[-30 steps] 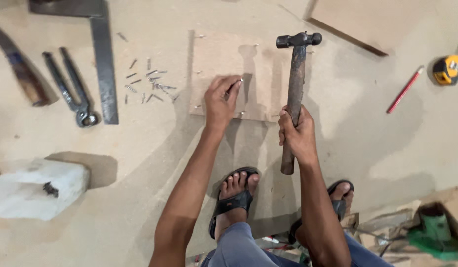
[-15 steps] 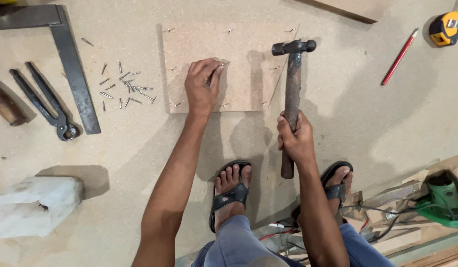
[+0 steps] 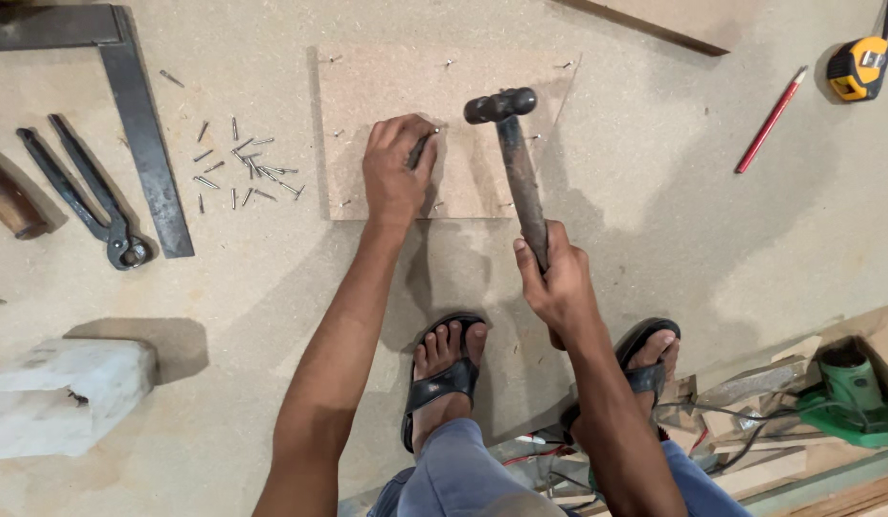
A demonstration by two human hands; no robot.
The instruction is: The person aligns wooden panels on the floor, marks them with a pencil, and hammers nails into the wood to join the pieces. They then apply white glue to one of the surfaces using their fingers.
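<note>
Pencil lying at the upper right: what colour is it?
Red: the pencil lies beside the yellow tape measure, seen in the head view.

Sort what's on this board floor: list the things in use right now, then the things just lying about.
In use:
left hand pinching a nail
right hand gripping the hammer
small square board

Lying about:
loose nails
pincers
steel square
red pencil
yellow tape measure
white block
green power tool
</note>
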